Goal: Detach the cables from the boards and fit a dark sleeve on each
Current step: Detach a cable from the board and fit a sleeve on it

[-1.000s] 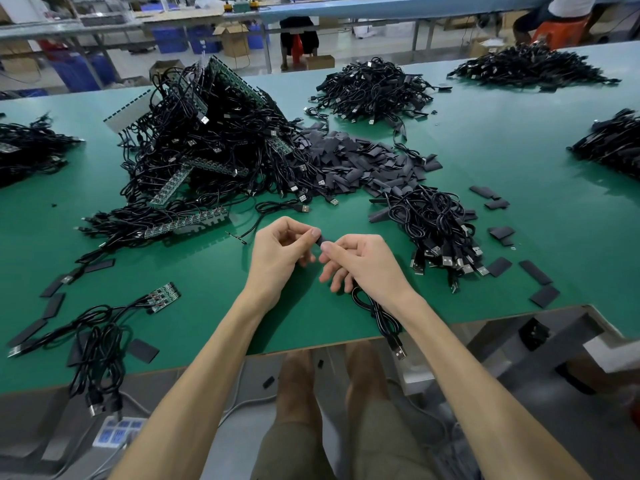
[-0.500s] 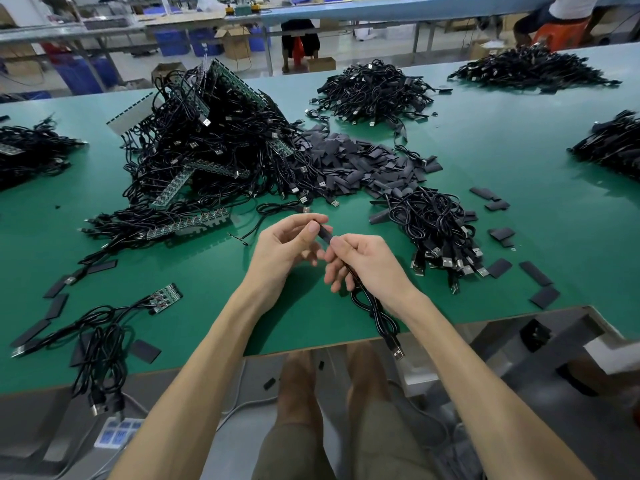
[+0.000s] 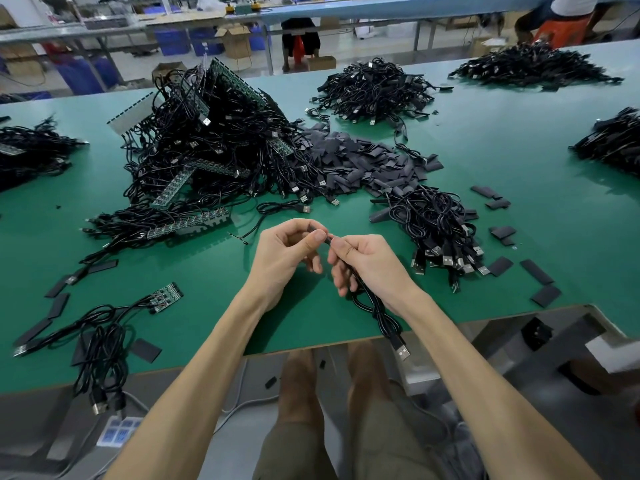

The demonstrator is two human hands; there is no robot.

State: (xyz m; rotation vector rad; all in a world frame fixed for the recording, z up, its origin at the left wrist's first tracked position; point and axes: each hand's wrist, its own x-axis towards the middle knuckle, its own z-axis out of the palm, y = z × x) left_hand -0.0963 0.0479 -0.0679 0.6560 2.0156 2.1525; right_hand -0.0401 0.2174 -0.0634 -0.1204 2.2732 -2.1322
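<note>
My left hand (image 3: 287, 252) pinches a small dark sleeve (image 3: 325, 236) between thumb and fingers, just above the green table (image 3: 519, 174). My right hand (image 3: 367, 261) grips a coiled black USB cable (image 3: 379, 311) whose end meets the sleeve between the two hands. The cable's loops hang below my right palm, and its USB plug dangles past the table's front edge. A big tangle of cables still joined to green boards (image 3: 207, 157) lies at the back left. A heap of loose dark sleeves (image 3: 360, 161) sits behind my hands.
A bundle of cables (image 3: 440, 230) lies right of my hands, with scattered sleeves (image 3: 536, 271) beyond it. A small board with cables (image 3: 166, 296) lies at the front left. More cable piles (image 3: 377, 88) rest further back and at both sides. A person sits at the far bench.
The two hands stayed close together, shifting slightly; my left thumb and fingers moved along the sleeve at the cable's end. The cable's hanging loops swung a little.
</note>
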